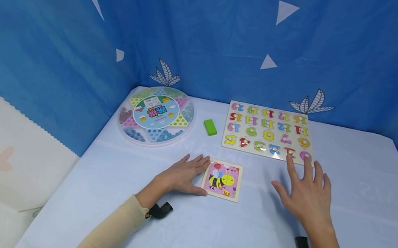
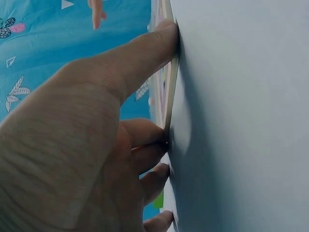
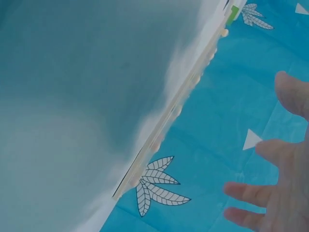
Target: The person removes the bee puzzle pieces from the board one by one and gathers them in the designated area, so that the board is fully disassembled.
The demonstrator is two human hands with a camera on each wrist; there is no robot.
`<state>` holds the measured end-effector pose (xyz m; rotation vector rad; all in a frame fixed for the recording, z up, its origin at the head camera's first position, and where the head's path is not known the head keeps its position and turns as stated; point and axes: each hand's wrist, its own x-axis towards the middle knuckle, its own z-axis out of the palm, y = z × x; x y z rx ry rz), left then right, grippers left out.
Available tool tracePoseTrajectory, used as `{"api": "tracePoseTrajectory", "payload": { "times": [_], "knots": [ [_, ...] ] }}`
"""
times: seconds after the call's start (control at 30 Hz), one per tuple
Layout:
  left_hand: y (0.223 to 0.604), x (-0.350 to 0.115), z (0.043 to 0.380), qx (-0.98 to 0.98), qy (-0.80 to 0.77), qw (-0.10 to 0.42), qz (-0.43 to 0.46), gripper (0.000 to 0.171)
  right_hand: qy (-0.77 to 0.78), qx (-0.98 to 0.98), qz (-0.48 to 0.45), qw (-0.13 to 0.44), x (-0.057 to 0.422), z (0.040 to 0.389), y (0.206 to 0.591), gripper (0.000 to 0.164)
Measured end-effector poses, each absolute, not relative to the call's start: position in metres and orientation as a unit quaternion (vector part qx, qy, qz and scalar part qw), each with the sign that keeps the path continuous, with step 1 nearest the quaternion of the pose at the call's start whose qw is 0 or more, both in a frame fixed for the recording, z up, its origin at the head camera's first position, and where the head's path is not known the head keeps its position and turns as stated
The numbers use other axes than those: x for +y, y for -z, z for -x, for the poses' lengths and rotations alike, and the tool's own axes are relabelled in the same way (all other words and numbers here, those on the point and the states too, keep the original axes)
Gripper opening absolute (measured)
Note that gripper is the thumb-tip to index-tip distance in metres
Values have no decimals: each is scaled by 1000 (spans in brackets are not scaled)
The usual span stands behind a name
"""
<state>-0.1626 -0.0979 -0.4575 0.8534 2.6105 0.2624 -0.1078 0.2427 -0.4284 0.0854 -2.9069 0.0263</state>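
A small square bee puzzle [image 1: 222, 180] with a light wooden frame lies flat on the table. My left hand [image 1: 184, 175] is at its left side, thumb touching the lower left corner and fingers by the upper left one. Seen edge-on in the left wrist view, the puzzle's thin edge [image 2: 170, 96] meets the thumb, while the other fingertips are down at the table. My right hand [image 1: 307, 197] hovers with spread fingers over the table, just in front of the wooden number board [image 1: 268, 132]. Nothing is in the right hand.
A round Chinese checkers set [image 1: 157, 116] in clear packaging lies at the back left. Between it and the number board is a green block [image 1: 210, 127]. Blue cloth [image 1: 214, 34] hangs behind the white-covered table [image 1: 234, 244].
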Motion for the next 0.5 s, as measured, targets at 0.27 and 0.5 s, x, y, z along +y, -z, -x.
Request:
{"api": "tracePoseTrajectory", "payload": {
  "times": [0.27, 0.5],
  "knots": [
    [458, -97, 166, 930, -89, 181, -307, 100, -25, -995, -29, 88, 239, 108, 427, 84],
    [459, -99, 165, 925, -119, 194, -303, 102, -201, -977, -67, -2, 230, 113, 423, 47]
  ]
}}
